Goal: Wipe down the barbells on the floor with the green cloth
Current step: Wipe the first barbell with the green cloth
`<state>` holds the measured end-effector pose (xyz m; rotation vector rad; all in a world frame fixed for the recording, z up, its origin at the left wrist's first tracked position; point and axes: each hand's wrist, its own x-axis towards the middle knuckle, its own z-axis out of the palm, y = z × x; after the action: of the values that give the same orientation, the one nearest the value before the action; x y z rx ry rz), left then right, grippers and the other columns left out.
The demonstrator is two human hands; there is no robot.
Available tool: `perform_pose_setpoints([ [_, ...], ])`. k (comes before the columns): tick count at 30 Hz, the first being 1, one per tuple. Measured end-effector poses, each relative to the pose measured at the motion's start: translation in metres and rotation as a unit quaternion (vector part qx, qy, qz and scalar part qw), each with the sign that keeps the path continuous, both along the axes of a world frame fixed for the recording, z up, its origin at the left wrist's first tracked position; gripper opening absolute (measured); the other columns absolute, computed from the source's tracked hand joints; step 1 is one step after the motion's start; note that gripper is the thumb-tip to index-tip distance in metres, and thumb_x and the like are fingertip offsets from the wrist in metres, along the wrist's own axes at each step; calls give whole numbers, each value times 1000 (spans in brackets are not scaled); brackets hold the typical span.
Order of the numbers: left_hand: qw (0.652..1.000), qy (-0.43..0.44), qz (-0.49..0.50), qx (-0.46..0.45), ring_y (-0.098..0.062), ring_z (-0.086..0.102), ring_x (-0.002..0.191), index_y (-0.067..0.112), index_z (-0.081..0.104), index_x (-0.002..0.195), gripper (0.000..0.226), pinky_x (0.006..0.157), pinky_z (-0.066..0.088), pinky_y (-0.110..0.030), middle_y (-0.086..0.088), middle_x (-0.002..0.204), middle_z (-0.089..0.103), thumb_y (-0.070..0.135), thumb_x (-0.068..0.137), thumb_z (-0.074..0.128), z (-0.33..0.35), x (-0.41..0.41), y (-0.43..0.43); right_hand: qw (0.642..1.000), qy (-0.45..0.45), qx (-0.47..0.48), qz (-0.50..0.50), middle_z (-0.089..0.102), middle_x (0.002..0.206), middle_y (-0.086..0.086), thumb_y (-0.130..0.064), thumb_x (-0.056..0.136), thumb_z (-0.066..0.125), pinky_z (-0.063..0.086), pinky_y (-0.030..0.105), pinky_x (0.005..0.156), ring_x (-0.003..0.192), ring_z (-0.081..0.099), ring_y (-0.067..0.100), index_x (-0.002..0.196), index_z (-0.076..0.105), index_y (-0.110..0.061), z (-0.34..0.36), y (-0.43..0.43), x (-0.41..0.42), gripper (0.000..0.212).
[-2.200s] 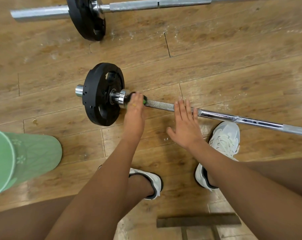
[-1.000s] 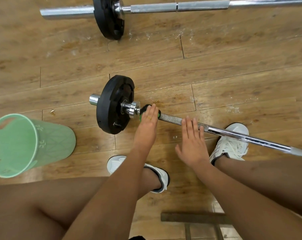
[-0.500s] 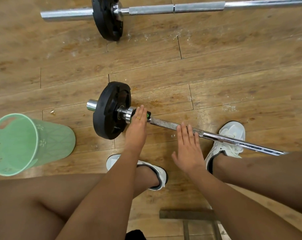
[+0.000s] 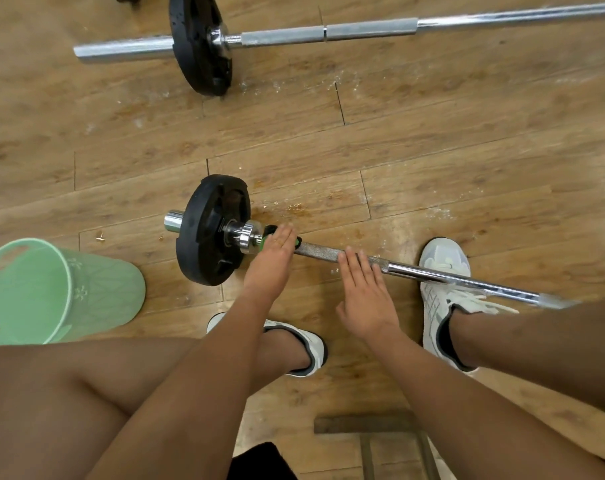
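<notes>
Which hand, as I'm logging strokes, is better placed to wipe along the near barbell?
Left: the left hand presses the green cloth onto the near barbell; the right hand rests on it bare.

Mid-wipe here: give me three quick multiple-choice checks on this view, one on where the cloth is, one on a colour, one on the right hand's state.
1. Where is the green cloth?
A. in the bucket
B. on the near barbell's bar, under the left hand
C. in the right hand

2. What colour is the bucket?
A. pale green
B. red
C. black

3. How is the right hand?
A. flat on the bar, fingers straight
B. clenched in a fist
C. gripping the bucket

Answers:
1 B: green shows on the bar at both sides of the left hand.
2 A: its wall and rim are pale green.
3 A: its fingers lie straight across the bar.
</notes>
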<state>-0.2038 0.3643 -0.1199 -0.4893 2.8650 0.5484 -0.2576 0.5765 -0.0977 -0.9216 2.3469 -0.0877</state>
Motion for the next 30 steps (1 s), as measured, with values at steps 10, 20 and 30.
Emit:
perform_pose_setpoints([
  [10,999,53,4,4,-21,12,155,9,26,158,62,126,12,-38,-7,167,21,-8,101,40,7,-11,46,993,48,35,-99,-14,167,10,-41,101,33,-7,50,124,153,-17,24,159,-9,-11,1,79,-57,77],
  [20,1000,11,23,4,-18,0,156,11,18,160,71,125,-1,-33,-4,170,9,-14,97,40,-8,-29,68,996,23,51,-73,-17,167,8,-50,96,42,-16,48,119,152,-22,26,157,-18,-14,-16,97,-78,92],
  [30,993,41,109,26,-23,15,155,6,33,156,53,126,14,-41,-9,165,27,-5,104,39,-6,-59,61,993,40,55,-95,-13,167,8,-50,93,46,-14,52,121,151,-23,29,157,-16,-13,-18,84,-97,97],
])
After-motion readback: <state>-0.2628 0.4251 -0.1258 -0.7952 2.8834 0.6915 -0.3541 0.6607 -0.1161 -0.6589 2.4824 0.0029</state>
